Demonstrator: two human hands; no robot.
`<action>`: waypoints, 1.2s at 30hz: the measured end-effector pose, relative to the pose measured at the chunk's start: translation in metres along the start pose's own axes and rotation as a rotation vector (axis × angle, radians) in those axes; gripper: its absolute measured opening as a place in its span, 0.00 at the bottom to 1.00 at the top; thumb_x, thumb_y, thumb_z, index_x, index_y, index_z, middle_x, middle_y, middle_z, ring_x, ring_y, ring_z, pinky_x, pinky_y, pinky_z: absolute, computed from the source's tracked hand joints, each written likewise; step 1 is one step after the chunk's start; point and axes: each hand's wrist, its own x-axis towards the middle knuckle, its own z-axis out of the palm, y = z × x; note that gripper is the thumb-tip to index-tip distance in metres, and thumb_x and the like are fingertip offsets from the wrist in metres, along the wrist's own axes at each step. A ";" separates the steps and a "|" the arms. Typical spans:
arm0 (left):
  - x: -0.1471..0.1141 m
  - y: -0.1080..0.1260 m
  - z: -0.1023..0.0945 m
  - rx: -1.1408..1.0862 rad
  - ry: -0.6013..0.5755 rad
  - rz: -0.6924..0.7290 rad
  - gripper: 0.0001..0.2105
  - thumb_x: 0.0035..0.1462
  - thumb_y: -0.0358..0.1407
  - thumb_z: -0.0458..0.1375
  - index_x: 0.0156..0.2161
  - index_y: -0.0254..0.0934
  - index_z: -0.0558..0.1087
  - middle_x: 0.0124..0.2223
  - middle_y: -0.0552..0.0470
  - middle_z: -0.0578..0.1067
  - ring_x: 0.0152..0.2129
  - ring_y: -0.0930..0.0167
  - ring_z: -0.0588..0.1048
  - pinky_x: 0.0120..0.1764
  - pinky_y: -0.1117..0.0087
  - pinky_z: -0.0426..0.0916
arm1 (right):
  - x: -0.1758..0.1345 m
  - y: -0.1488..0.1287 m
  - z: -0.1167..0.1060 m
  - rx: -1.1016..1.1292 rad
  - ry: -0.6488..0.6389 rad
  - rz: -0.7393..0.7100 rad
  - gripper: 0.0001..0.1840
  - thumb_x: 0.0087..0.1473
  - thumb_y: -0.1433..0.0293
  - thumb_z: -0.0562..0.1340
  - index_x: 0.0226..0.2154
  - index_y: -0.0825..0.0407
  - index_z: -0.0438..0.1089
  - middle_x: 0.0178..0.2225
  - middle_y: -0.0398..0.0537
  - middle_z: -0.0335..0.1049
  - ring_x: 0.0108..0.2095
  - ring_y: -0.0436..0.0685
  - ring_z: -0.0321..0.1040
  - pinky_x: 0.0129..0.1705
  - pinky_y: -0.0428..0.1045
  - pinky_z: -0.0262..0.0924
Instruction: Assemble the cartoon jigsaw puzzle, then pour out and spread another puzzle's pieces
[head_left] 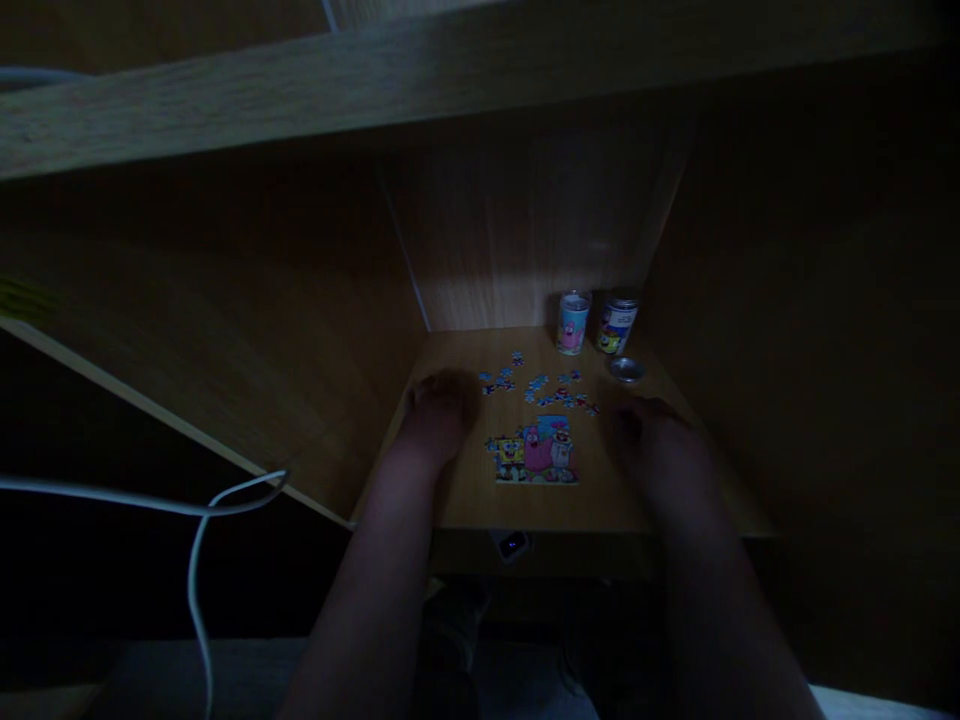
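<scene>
Two-handed, working over a tabletop (465,510). Leftmost, holding the left hand (444,405) near loose puzzle pieces (538,382), grip too dark for telling spread from pressed together. Next, seeing a partly joined puzzle (537,453) flat in front, probably handling as light, stiff card, likely splitting at the seams; best pinching by the edges. Farther right, seeing two cans (571,328) near a lid (625,370). Rightmost, holding the right hand (654,428) nearby, grip equally unreadable.

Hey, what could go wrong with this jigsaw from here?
The bare right hand, near the round silver metal lid, might knock it into the small, multicoloured loose jigsaw pieces. The partly joined, bright cartoon jigsaw lies towards the front edge of the light-brown wooden surface, so a bump might push it over. In this dim light, similar blue pieces could get mixed up.
</scene>
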 end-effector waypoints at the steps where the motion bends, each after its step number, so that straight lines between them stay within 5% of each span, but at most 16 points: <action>1: -0.003 0.001 -0.002 0.003 0.003 -0.004 0.24 0.74 0.32 0.49 0.70 0.31 0.70 0.73 0.30 0.68 0.71 0.47 0.65 0.70 0.42 0.59 | 0.000 0.001 0.000 0.002 0.002 -0.003 0.15 0.70 0.64 0.59 0.50 0.50 0.80 0.48 0.57 0.81 0.43 0.62 0.78 0.43 0.53 0.64; 9: -0.032 -0.002 -0.002 -0.038 0.100 0.046 0.19 0.70 0.27 0.51 0.57 0.30 0.82 0.62 0.35 0.81 0.63 0.57 0.76 0.69 0.57 0.64 | 0.001 0.003 0.003 0.021 0.002 -0.009 0.15 0.70 0.63 0.60 0.49 0.50 0.81 0.50 0.57 0.81 0.44 0.63 0.78 0.44 0.54 0.64; 13: -0.047 -0.006 0.012 -0.122 0.245 0.043 0.21 0.69 0.26 0.53 0.62 0.30 0.79 0.63 0.37 0.80 0.60 0.57 0.78 0.67 0.56 0.68 | 0.001 0.001 0.002 0.003 0.000 0.001 0.15 0.70 0.63 0.60 0.48 0.49 0.81 0.49 0.56 0.81 0.42 0.63 0.78 0.42 0.54 0.64; 23: -0.049 0.002 0.010 -0.181 0.340 0.078 0.13 0.72 0.34 0.54 0.40 0.38 0.82 0.43 0.42 0.84 0.44 0.57 0.79 0.53 0.53 0.74 | 0.001 -0.001 0.000 -0.025 0.000 -0.030 0.14 0.70 0.65 0.59 0.47 0.49 0.79 0.48 0.56 0.81 0.43 0.63 0.78 0.43 0.54 0.64; 36: -0.048 -0.001 0.016 -0.255 0.381 0.106 0.11 0.72 0.34 0.55 0.45 0.39 0.82 0.49 0.43 0.84 0.49 0.57 0.79 0.57 0.53 0.74 | 0.000 -0.007 0.000 -0.094 0.019 -0.034 0.18 0.72 0.67 0.55 0.52 0.52 0.78 0.52 0.59 0.79 0.49 0.65 0.76 0.51 0.56 0.66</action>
